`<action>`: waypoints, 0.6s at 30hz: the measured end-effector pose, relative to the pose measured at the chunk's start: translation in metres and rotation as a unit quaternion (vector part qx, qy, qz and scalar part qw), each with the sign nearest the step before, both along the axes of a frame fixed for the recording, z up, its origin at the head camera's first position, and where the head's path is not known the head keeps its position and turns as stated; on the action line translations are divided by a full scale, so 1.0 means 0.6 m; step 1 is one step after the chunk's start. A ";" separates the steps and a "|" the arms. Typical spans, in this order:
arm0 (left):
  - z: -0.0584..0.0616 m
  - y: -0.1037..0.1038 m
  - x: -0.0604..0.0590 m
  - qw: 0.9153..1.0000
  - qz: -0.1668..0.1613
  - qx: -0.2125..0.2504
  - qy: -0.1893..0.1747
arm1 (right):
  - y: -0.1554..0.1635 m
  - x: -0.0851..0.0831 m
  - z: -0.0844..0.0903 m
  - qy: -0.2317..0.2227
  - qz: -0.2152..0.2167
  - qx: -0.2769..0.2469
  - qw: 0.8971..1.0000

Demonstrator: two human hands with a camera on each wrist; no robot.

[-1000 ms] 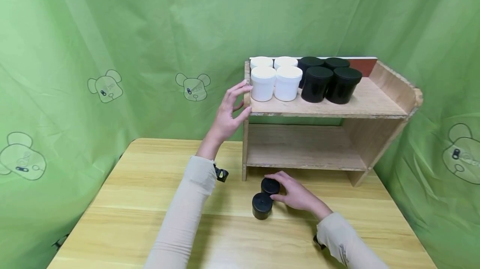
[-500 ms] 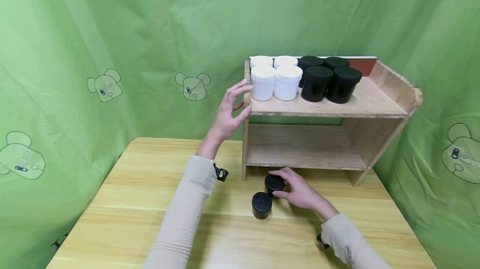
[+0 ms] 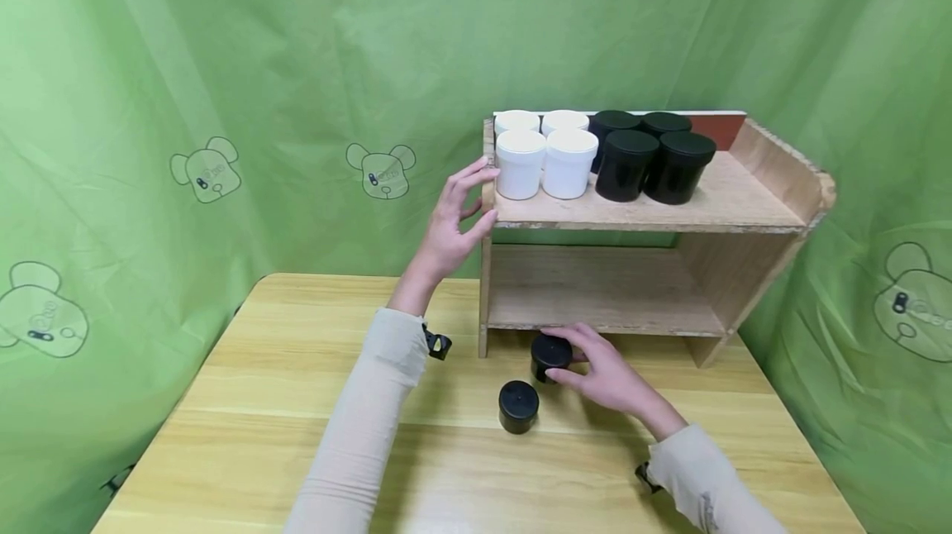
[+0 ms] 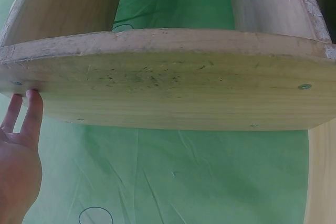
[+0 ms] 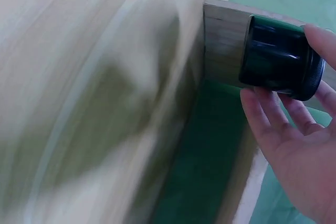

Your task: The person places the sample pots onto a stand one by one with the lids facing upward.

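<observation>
My right hand (image 3: 606, 377) pinches a small black lidded jar (image 3: 549, 360) between thumb and fingers. In the right wrist view the held jar (image 5: 281, 59) hangs clear of the tabletop, its ribbed lid nearest the palm. A second black jar (image 3: 518, 408) stands upright on the table, just left and nearer. My left hand (image 3: 452, 224) grips the left side panel of a wooden two-tier shelf (image 3: 647, 228), thumb and forefinger reaching over its front edge. In the left wrist view, two fingertips of the left hand (image 4: 21, 156) touch the panel's outer face.
On the shelf's top tier, white jars (image 3: 519, 166) stand in two rows at left, with black jars (image 3: 627, 166) beside them. The lower tier (image 3: 602, 286) is bare wood. A wooden table (image 3: 312, 369) lies beneath, with a green curtain (image 3: 297, 104) behind.
My right hand has moved the black jar up and to the right, away from the other black jar that it stood against. My left hand stays on the shelf.
</observation>
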State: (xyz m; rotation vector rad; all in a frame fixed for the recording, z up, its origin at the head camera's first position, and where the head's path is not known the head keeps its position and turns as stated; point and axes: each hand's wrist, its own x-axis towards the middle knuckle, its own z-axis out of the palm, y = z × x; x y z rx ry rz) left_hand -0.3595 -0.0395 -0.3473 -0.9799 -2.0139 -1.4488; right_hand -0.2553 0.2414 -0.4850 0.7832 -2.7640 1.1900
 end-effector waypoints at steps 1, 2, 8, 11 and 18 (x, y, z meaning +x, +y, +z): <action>0.000 0.000 0.000 1.000 0.000 0.000 -0.001 | 0.000 0.001 0.003 0.004 -0.001 -0.005 1.000; 0.000 -0.001 0.000 1.000 0.001 0.000 -0.001 | 0.001 0.001 0.006 0.009 -0.002 -0.009 1.000; 0.001 0.001 0.001 1.000 0.001 0.002 -0.002 | 0.005 0.004 0.023 0.035 -0.010 -0.024 0.999; 0.001 0.001 0.001 1.000 0.002 0.000 -0.002 | 0.006 0.005 0.031 0.041 -0.012 -0.025 0.999; 0.000 0.001 0.000 1.000 0.001 0.000 0.000 | 0.008 0.009 0.056 0.055 -0.020 -0.029 0.998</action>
